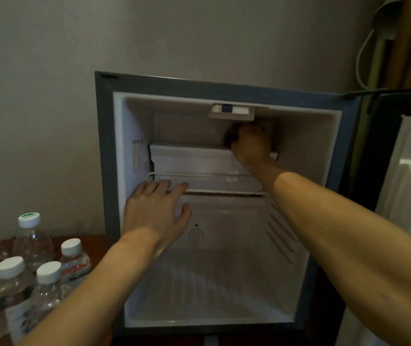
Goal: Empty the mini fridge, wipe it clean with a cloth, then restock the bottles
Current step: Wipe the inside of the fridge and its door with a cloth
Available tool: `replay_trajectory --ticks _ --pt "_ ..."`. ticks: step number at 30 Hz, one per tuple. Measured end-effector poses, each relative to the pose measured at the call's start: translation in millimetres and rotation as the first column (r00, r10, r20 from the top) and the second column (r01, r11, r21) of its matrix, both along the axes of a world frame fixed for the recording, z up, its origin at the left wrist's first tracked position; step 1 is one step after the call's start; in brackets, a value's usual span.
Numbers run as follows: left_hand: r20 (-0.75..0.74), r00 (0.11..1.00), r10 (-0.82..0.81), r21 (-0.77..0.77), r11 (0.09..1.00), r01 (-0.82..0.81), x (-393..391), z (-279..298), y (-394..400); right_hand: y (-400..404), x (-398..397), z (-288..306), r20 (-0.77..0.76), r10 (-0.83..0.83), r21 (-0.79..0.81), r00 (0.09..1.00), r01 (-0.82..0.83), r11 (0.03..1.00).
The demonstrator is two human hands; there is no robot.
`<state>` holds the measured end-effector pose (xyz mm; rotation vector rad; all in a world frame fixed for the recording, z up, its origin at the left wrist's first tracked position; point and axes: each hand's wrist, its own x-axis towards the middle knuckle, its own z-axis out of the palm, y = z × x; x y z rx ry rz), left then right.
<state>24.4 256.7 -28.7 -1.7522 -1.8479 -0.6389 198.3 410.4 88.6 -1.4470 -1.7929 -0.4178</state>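
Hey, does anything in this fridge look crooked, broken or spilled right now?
Nothing looks spilled or broken. The wire shelf sits level under the left hand. The right hand hides part of the upper back corner.

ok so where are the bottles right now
In the head view the bottles stand grouped at the lower left on the wooden surface, outside the open mini fridge and just left of the left forearm.

Both forearms bare, seemingly sleeveless; no rings on fingers.
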Motion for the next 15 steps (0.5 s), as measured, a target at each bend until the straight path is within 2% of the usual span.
replay_trajectory --ticks 4,9,15 --pt "-0.021 1.000 -0.005 0.015 1.000 0.006 -1.5 -0.8 1.5 -12.5 -47.0 -1.4 0.004 0.109 0.034 0.994 -0.109 0.994" --pt "-0.026 1.000 -0.009 0.037 0.999 0.010 -1.3 0.3 1.3 -30.1 -103.1 1.0 0.099 0.242 0.069 0.965 -0.249 0.966" --pt "-0.061 0.998 0.025 0.024 0.999 -0.024 -0.7 1.1 -0.3 -19.9 -89.6 7.4 0.125 0.260 0.003 0.958 -0.262 0.965"
